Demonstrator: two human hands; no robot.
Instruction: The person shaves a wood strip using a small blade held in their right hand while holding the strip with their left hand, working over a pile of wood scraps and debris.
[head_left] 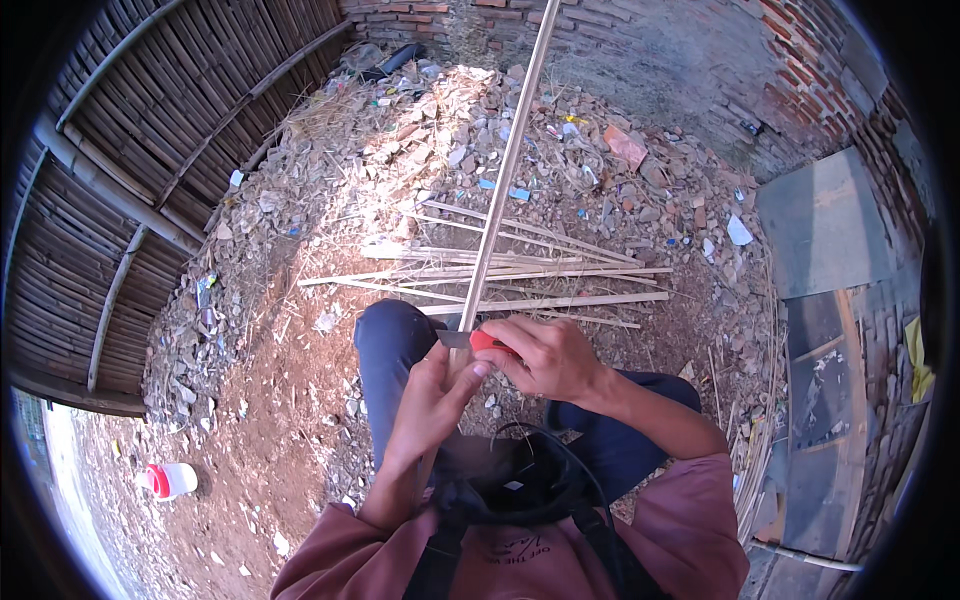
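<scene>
A long, pale bamboo strip slants up and away from between my knees toward the brick wall. Its near end sits in my left hand, whose fingers close round it. My right hand grips a red-handled knife. The knife's short metal blade lies across the strip, just above my left fingers. My left thumb points toward the red handle; whether it touches cannot be told. Beyond my knees, several cut bamboo strips lie loosely crossed on the ground.
Rubble and litter cover the ground toward a brick wall. A bamboo slat wall stands at left. On the dirt at lower left is a white container with a red lid. Grey boards lean at right.
</scene>
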